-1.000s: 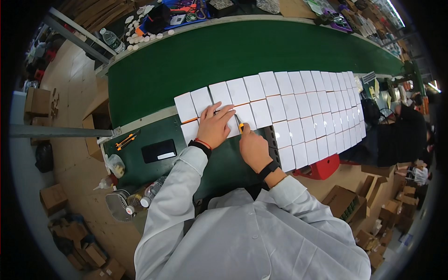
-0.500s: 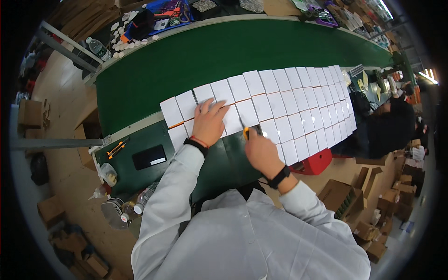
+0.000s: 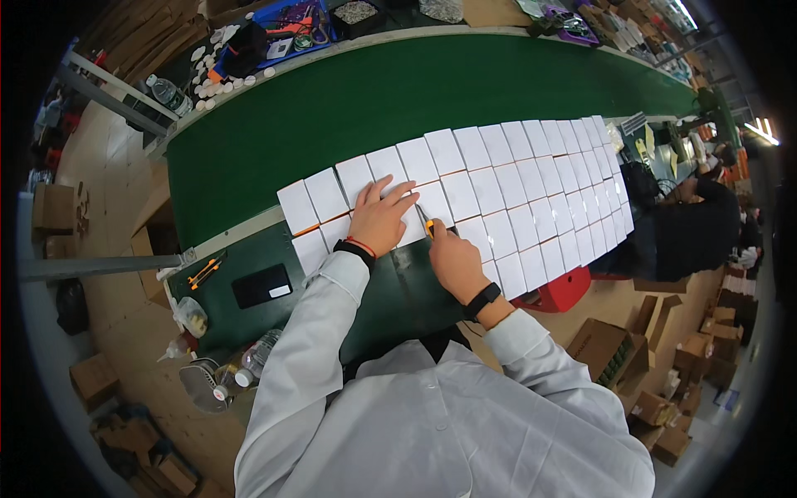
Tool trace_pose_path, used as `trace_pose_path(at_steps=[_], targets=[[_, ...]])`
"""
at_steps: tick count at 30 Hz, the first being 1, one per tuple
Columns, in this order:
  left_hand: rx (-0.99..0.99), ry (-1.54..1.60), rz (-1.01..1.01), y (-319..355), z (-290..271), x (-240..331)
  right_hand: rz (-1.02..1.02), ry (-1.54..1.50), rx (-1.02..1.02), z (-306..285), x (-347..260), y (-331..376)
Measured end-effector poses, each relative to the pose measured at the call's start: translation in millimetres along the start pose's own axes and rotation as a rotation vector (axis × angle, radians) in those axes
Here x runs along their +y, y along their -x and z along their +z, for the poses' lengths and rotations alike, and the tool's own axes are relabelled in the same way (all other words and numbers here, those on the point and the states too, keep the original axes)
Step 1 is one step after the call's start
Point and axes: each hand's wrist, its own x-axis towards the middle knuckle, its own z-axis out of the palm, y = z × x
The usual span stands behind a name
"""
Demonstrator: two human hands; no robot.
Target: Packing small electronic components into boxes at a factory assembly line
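Rows of small white boxes (image 3: 498, 187) lie edge to edge across a green conveyor belt (image 3: 349, 108) and the dark green bench (image 3: 249, 307) in front of it. My left hand (image 3: 380, 217) rests flat with spread fingers on the white boxes near the left end of the rows. My right hand (image 3: 452, 261) is closed around a small yellow-handled cutter (image 3: 426, 226), whose tip touches a white box just right of my left hand. Both arms wear white sleeves, and there is a dark band on each wrist.
A black phone (image 3: 261, 285) and an orange-handled tool (image 3: 205, 270) lie on the bench at left. Plastic bottles (image 3: 249, 365) and a small fan (image 3: 203, 386) stand lower left. A person in black (image 3: 689, 236) works at right. Cardboard boxes (image 3: 664, 365) lie on the floor.
My left hand stays pressed on the boxes while my right hand with the cutter has shifted a little along a box edge. The view has drifted slightly.
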Motion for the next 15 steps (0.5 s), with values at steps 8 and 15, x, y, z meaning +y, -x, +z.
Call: trace_pose_path(at_steps=[8, 15], targets=[[0.024, 0.001, -0.001, -3, 4, 1, -0.06, 0.066, -0.131, -13, -6, 2], [0.033, -0.066, -0.02, -35, 13, 17, 0.057, -0.012, -0.097, -55, 37, 7]])
